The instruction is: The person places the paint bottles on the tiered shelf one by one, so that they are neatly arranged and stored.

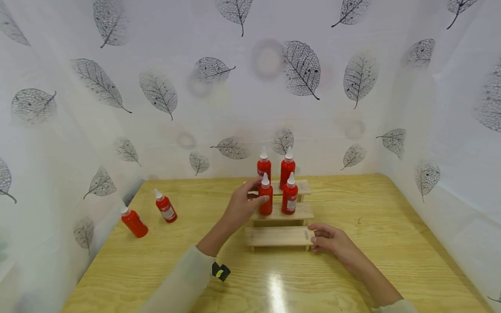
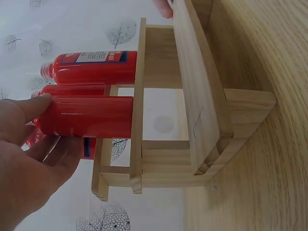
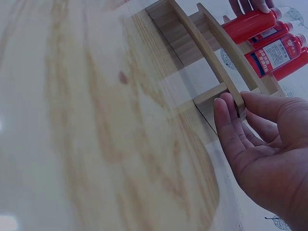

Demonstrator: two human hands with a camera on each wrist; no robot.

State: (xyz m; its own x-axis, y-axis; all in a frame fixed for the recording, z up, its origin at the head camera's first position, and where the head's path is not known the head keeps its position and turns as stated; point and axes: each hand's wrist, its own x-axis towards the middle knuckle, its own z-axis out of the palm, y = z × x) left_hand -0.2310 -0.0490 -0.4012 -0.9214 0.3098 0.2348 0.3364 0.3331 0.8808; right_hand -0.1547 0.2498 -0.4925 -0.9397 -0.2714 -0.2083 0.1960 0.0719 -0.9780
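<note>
A three-step wooden rack (image 1: 274, 237) stands on the table. On its middle step, my left hand (image 1: 242, 206) grips a red squeeze bottle (image 1: 266, 201) with a white pointed cap, thumb on one side and fingers on the other. The left wrist view shows that bottle (image 2: 91, 118) upright with its base against the step. Beside it is a second red bottle (image 1: 290, 201) with a label. Two more red bottles (image 1: 287, 170) stand behind on the top step. My right hand (image 3: 269, 144) pinches the right end of the bottom step (image 3: 204, 45) between thumb and fingers.
To the left on the table are two more capped bottles, a labelled red one (image 1: 167, 210) and another red one (image 1: 135, 224) nearer the edge. A leaf-patterned sheet (image 1: 242, 108) encloses the back and sides of the wooden table (image 1: 352, 204).
</note>
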